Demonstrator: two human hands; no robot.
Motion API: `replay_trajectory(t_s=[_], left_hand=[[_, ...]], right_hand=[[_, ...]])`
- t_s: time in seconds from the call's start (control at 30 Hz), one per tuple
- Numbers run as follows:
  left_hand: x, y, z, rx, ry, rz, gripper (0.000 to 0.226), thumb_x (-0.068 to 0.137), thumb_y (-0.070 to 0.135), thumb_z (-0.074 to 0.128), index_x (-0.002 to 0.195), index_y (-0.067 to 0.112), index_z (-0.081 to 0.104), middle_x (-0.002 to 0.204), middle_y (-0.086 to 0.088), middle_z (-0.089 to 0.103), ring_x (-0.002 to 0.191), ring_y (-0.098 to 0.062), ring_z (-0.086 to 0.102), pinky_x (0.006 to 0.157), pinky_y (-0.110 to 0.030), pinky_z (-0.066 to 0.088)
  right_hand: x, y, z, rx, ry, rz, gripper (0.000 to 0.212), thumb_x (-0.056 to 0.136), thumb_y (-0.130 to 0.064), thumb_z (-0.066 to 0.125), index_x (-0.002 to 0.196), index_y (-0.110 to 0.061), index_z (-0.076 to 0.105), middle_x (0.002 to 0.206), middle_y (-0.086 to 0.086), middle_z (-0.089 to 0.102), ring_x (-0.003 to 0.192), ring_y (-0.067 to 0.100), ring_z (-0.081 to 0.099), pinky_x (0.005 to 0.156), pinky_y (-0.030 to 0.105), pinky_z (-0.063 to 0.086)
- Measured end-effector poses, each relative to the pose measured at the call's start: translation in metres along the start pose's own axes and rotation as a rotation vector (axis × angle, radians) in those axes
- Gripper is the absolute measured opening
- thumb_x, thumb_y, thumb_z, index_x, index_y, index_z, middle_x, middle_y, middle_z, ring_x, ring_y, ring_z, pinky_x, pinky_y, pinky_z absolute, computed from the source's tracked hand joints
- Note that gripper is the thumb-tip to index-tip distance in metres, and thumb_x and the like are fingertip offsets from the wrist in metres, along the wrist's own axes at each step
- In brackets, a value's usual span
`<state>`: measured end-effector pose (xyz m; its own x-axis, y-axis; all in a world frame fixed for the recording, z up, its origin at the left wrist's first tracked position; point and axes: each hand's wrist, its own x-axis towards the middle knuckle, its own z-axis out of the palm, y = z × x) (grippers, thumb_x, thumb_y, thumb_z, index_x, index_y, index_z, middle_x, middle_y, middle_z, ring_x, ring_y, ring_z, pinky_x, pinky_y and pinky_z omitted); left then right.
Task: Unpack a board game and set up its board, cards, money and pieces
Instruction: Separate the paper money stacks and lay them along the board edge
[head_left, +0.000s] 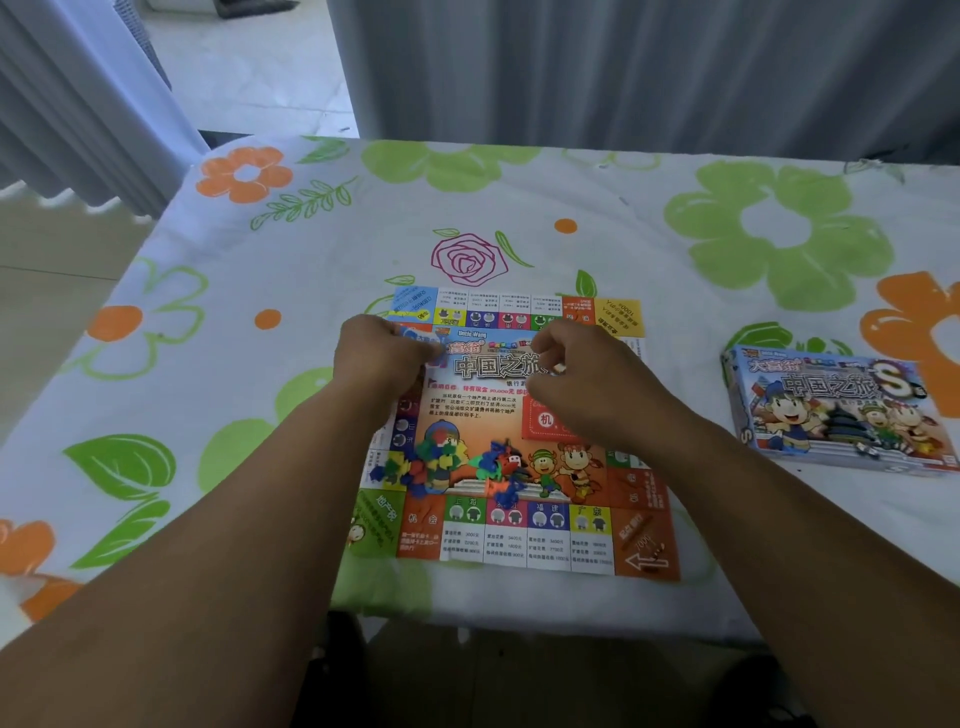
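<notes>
The board (550, 540) lies flat on the desk (753, 566), its near edge parallel to and just inside the desk's near edge. It is thin printed paper, roughly square with no marked long axis. Its title reads upright toward the person, and the arrow in its near right corner points left. On its near left part lies a loose heap of small plastic pieces (431, 467), jagged, in blue, green, red and yellow. Above the board's middle the left hand (382, 356) hovers with fingers curled; whether this grip holds anything cannot be told. Just beside it, the right hand (582, 379) has its fingertips pinched on what seems to be a small pale object (559, 368). Well to the right of the board, the glossy cardboard box (831, 410) lies face up, long axis left to right and slightly slanted. A soft flowered cloth (260, 415) covers the desk, with open room left of and beyond the board. Pleated grey curtains (623, 67) hang behind.
</notes>
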<state>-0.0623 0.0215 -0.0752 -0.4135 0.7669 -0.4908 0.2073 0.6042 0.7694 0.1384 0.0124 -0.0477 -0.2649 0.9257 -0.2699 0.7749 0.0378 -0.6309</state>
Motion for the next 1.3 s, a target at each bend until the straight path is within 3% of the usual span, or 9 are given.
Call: replay_trajectory(t_s=[0.07,0.2,0.4,0.53,0.8,1.0,1.07,1.2,1.3], left_hand=[[-0.004,0.005,-0.005,-0.079,-0.003,-0.001,0.018,0.085,0.012,0.077,0.088,0.005,0.061,0.087,-0.016,0.073,0.063,-0.020,0.069,0.060,-0.031,0.060],[-0.007,0.011,-0.015,-0.244,-0.027,0.021,0.019,0.090,0.006,0.069,0.107,0.001,0.062,0.089,-0.015,0.070,0.060,-0.016,0.068,0.054,-0.026,0.057],[-0.009,0.006,-0.027,-0.270,-0.046,0.000,0.009,0.094,0.008,0.062,0.100,0.003,0.060,0.091,-0.016,0.070,0.067,-0.018,0.063,0.055,-0.027,0.051],[-0.014,-0.001,-0.038,-0.296,-0.046,-0.087,0.011,0.096,0.009,0.055,0.103,0.003,0.061,0.078,-0.008,0.064,0.062,-0.013,0.054,0.047,-0.023,0.044],[-0.019,-0.006,-0.047,-0.344,-0.043,-0.160,0.022,0.090,0.004,0.052,0.109,0.000,0.062,0.066,-0.005,0.055,0.046,-0.011,0.048,0.045,-0.022,0.040],[-0.019,-0.008,-0.045,-0.315,-0.049,-0.191,0.019,0.090,0.006,0.051,0.102,-0.001,0.064,0.072,-0.010,0.059,0.051,-0.017,0.051,0.052,-0.026,0.043],[-0.019,-0.007,-0.044,-0.318,-0.062,-0.203,0.010,0.094,0.007,0.052,0.094,0.001,0.061,0.076,-0.013,0.064,0.056,-0.018,0.056,0.056,-0.027,0.049],[-0.017,-0.006,-0.043,-0.322,-0.080,-0.212,0.012,0.098,0.007,0.051,0.091,0.003,0.060,0.087,-0.017,0.069,0.066,-0.021,0.063,0.079,-0.034,0.057],[-0.017,-0.007,-0.043,-0.322,-0.084,-0.212,0.009,0.097,0.008,0.053,0.093,0.003,0.060,0.087,-0.016,0.069,0.068,-0.021,0.064,0.083,-0.035,0.058]], right_hand=[[0.000,-0.001,0.000,0.014,0.009,-0.001,0.028,0.093,-0.023,0.062,0.119,-0.021,0.054,0.115,-0.002,0.058,0.101,0.019,0.059,0.084,0.040,0.055],[0.002,-0.007,0.001,0.054,0.015,0.004,0.027,0.092,-0.020,0.062,0.118,-0.018,0.056,0.106,-0.001,0.060,0.093,0.019,0.062,0.082,0.042,0.056],[0.003,-0.021,0.012,0.162,0.006,0.004,0.024,0.092,-0.013,0.060,0.116,-0.016,0.060,0.102,0.001,0.062,0.090,0.022,0.063,0.082,0.044,0.057],[0.009,-0.027,0.030,0.156,0.005,-0.004,0.022,0.094,-0.018,0.065,0.115,-0.017,0.061,0.107,0.002,0.063,0.095,0.022,0.064,0.086,0.046,0.057],[0.047,-0.036,0.066,-0.077,0.017,-0.058,0.034,0.093,-0.024,0.068,0.124,-0.016,0.058,0.128,0.008,0.052,0.113,0.025,0.055,0.089,0.038,0.048],[0.071,-0.048,0.073,-0.207,-0.041,-0.098,0.037,0.089,-0.029,0.073,0.121,-0.021,0.057,0.125,0.008,0.045,0.110,0.027,0.052,0.091,0.040,0.050],[0.079,-0.050,0.070,-0.221,-0.097,-0.076,0.035,0.087,-0.030,0.076,0.115,-0.023,0.056,0.123,0.005,0.044,0.103,0.025,0.055,0.086,0.038,0.051],[0.088,-0.053,0.065,-0.198,-0.155,-0.049,0.028,0.084,-0.024,0.079,0.099,-0.021,0.056,0.113,0.003,0.051,0.089,0.023,0.060,0.067,0.033,0.049],[0.088,-0.057,0.063,-0.196,-0.162,-0.057,0.021,0.084,-0.016,0.077,0.090,-0.016,0.057,0.102,0.005,0.057,0.081,0.022,0.061,0.060,0.032,0.046]])
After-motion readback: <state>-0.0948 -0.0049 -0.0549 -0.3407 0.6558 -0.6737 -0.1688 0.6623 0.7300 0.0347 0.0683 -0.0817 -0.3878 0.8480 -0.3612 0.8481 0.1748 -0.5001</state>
